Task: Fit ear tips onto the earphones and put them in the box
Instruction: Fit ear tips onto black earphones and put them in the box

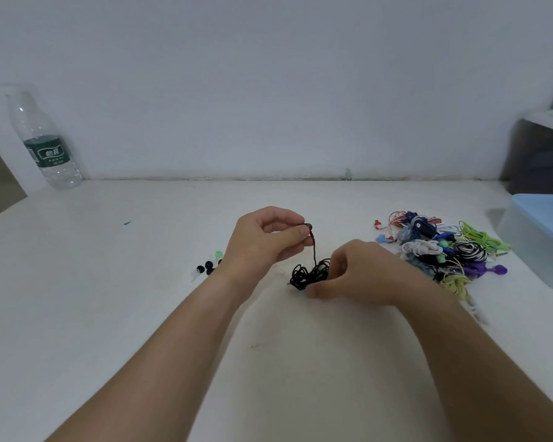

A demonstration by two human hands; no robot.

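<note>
Earphones, black, lie bunched mid-table. The left hand pinches one bud between thumb and fingers, lifted above the bundle, cord hanging straight down. The right hand holds the bundle with curled fingers. Ear tips lie just beside the left wrist, nearer that hand; the box sits far right.
</note>
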